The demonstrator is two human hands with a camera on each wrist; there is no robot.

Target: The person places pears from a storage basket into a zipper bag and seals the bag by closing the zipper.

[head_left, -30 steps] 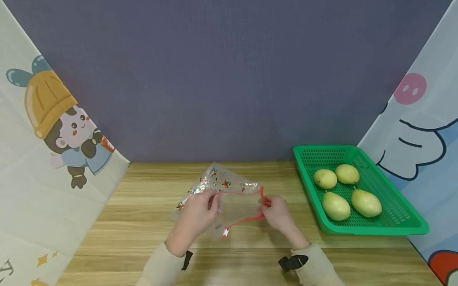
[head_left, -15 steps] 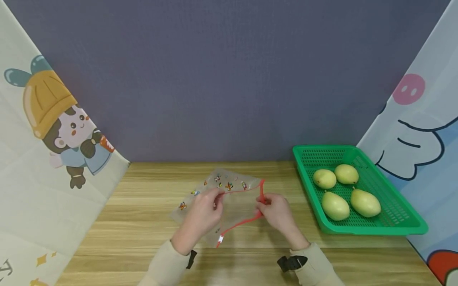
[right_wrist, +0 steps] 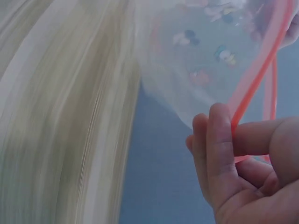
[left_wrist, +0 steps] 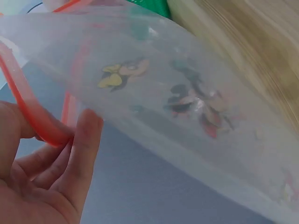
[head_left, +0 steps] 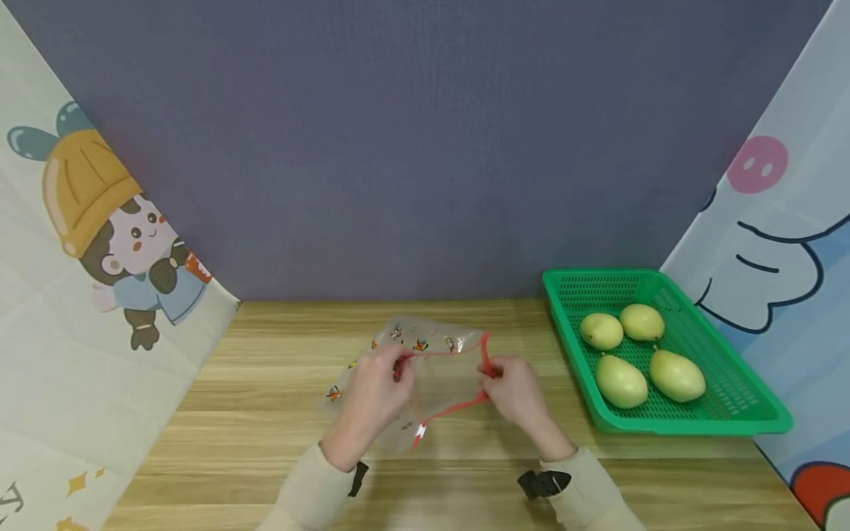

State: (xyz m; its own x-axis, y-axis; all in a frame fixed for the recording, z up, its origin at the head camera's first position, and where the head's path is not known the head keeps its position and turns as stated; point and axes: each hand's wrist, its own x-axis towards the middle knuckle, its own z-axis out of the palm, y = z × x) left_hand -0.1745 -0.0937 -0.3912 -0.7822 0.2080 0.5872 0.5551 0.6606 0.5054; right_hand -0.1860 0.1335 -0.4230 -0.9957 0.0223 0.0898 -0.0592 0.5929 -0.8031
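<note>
Between my hands is a clear plastic zipper bag [head_left: 420,344] printed with small colourful cartoon figures, its red-edged mouth spread wide. My left hand [head_left: 377,391] pinches the red rim on the left side; the left wrist view shows the red strip [left_wrist: 35,114] between thumb and fingers. On the opposite side my right hand [head_left: 516,391] pinches the rim, and in the right wrist view the strip [right_wrist: 257,79] runs up from its fingertips. A white slider [head_left: 421,431] sits on the rim's near corner. Nothing shows inside the bag.
To the right stands a green plastic basket [head_left: 690,428] holding several pale yellow-green pears [head_left: 621,381]. The wooden table [head_left: 252,413] meets a dark wall panel [head_left: 398,147] at the back. Cartoon-printed sheets [head_left: 40,310] hang at both sides.
The bag's near corner with the slider swung left and down, then came back up and right. The left hand shifted slightly right, while the right hand stayed nearly still. Both kept their hold.
</note>
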